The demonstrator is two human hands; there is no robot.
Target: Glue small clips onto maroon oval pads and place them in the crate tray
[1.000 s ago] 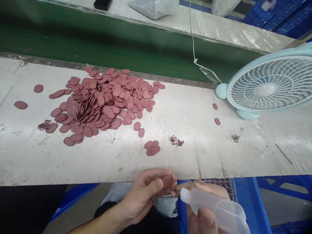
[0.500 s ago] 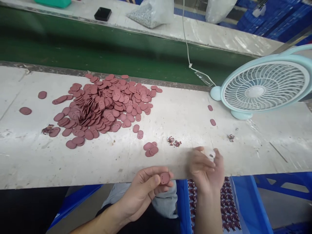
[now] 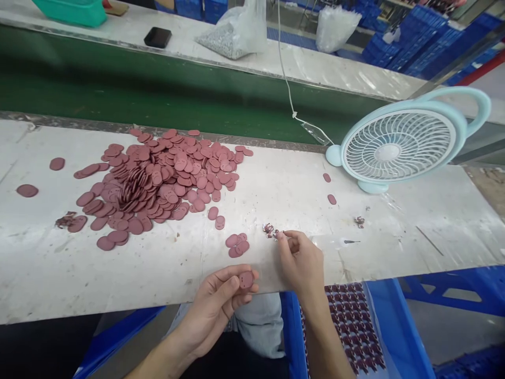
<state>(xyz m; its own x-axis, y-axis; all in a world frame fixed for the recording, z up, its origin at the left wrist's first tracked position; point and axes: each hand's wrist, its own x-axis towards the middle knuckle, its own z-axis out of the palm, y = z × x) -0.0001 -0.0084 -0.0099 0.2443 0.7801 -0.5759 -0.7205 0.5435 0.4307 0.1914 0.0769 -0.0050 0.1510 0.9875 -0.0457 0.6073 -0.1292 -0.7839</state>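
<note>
My left hand (image 3: 215, 308) pinches one maroon oval disc (image 3: 246, 279) with two holes, held just off the front edge of the white worktable (image 3: 118, 273). My right hand (image 3: 302, 260) reaches over the table, and its fingertips touch a small cluster of tiny dark red bits (image 3: 269, 229). Whether a bit is between the fingers is not clear. A translucent squeeze bottle (image 3: 335, 242) lies on the table just right of that hand. A big pile of the same maroon discs (image 3: 165, 179) covers the table's left middle. A few discs (image 3: 235, 245) lie near my hands.
A pale blue desk fan (image 3: 394, 145) stands at the table's right rear, its cord running up and back. A green conveyor belt (image 3: 158, 89) runs behind the table. A blue crate (image 3: 398, 337) holding finished dark red pieces sits below the front edge. Bags, a black tray (image 3: 158, 37) and a green bin (image 3: 71, 10) are beyond.
My right hand has let go of the squeeze bottle, which now lies on the table, and has moved left to the tiny bits. The left hand kept hold of its disc.
</note>
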